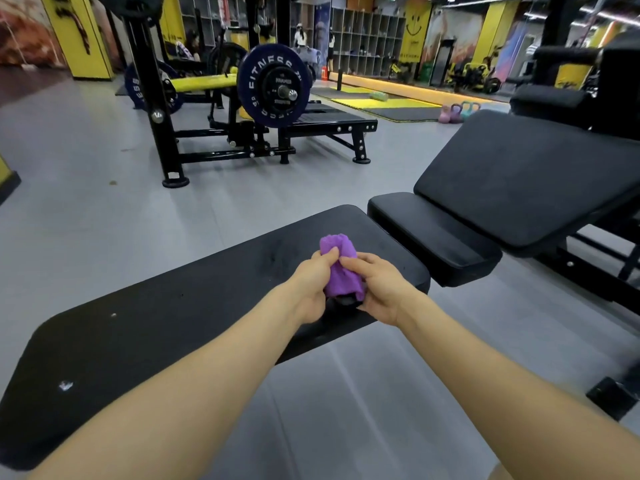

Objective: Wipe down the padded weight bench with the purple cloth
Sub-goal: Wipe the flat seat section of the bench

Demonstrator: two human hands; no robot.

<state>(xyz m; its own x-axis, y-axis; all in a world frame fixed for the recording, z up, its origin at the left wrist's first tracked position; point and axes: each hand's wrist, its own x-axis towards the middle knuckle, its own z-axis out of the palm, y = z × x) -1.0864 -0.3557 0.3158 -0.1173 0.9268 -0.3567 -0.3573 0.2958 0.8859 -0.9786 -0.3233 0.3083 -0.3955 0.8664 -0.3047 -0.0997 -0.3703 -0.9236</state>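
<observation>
A long black padded weight bench [166,317] runs from the lower left toward the centre, with a few pale specks on its near end. The purple cloth [341,268] is bunched up above the bench's far right end. My left hand [313,287] grips the cloth's left side. My right hand [377,289] grips its right side, fingers curled over the fabric. Both forearms reach in from the bottom edge. Whether the cloth touches the pad I cannot tell.
A second black bench [533,174] with an inclined back pad and a small seat pad [429,233] stands to the right. A barbell rack with a purple weight plate [273,85] stands behind on the grey floor. Kettlebells [457,112] and people are far back.
</observation>
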